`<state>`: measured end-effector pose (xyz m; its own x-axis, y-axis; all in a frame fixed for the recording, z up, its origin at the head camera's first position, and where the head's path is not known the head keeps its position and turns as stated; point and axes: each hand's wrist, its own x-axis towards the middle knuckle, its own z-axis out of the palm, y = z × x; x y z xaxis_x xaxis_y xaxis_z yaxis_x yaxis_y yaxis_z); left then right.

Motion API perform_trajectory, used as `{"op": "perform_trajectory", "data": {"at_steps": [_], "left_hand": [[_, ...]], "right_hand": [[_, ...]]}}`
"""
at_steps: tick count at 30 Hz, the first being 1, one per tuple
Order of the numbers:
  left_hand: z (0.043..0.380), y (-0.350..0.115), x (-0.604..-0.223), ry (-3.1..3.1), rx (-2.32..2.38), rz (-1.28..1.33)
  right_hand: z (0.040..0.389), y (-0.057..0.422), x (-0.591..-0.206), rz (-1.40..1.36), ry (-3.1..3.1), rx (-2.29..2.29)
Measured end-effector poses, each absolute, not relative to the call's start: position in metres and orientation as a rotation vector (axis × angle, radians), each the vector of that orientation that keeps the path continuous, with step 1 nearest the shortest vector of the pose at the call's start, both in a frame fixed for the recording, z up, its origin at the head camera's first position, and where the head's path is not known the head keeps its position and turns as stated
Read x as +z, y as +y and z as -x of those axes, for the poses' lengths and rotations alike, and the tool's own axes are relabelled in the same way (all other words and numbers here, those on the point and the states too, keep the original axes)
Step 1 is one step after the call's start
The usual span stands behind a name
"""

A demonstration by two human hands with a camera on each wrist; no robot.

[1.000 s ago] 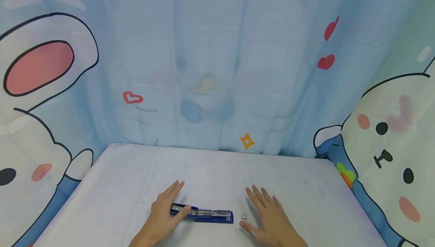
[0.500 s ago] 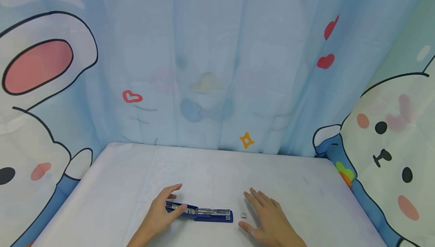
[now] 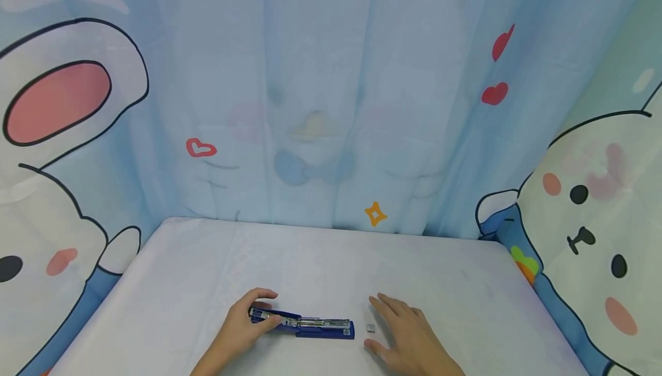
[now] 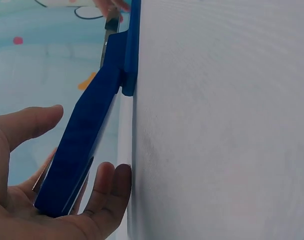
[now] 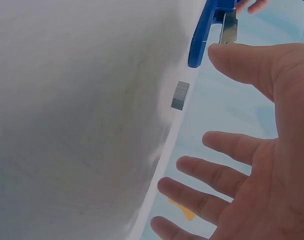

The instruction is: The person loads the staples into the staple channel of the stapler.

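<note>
1. Left hand (image 3: 241,321) curved loosely round stapler's (image 3: 326,334) raised end, thumb apart; contact unclear.
2. Right hand (image 3: 411,338) was spread, empty, near staples (image 3: 370,328).
3. Stapler lay opened on table (image 3: 320,255) between hands; seemed stiff, light, best held by blue sides.
4. Staples looked snappable.

A blue stapler (image 3: 324,333) lies folded open, its silvery metal rail bared. One half tilts upward within the curve of the left grip (image 3: 238,321); the other stretches flat toward the right grip (image 3: 411,338). A small, ridged grey block of staples (image 3: 370,328) lies just beyond its end, near the right grip.
</note>
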<state>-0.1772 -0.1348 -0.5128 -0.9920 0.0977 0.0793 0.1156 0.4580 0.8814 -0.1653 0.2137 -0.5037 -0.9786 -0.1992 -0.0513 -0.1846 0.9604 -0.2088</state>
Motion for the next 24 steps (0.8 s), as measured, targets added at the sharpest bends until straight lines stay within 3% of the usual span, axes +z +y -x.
{"op": "perform_trajectory", "data": {"at_steps": [24], "left_hand": [[0.185,-0.148,-0.522,-2.674,-1.827,0.242]], "right_hand": [[0.170,0.212,-0.503,0.389,3.034,-0.372]]}}
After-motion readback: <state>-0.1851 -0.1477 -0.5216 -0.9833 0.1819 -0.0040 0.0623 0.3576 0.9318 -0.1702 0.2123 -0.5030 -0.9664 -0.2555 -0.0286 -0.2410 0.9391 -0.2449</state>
